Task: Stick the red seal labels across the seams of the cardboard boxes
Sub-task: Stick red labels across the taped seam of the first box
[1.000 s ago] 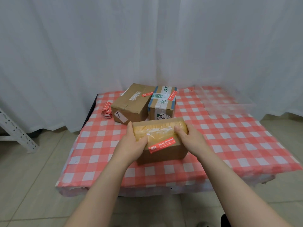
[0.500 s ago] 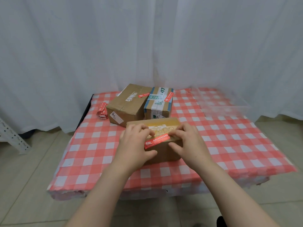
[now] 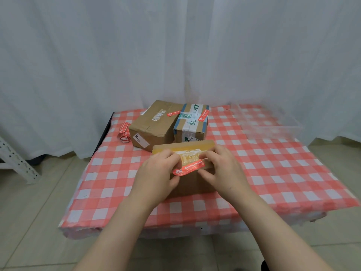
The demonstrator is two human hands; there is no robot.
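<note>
both hands [image 3: 159, 173] [image 3: 224, 169] press a red seal label [image 3: 188, 168] onto the near box [image 3: 192, 184], each grip pinching it

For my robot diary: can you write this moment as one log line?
step: pressing red seal label onto front box | left hand: on label | right hand: on label | back boxes: labelled

Head-worn view, facing forward and down, near checkered table [image 3: 273, 173]
</note>
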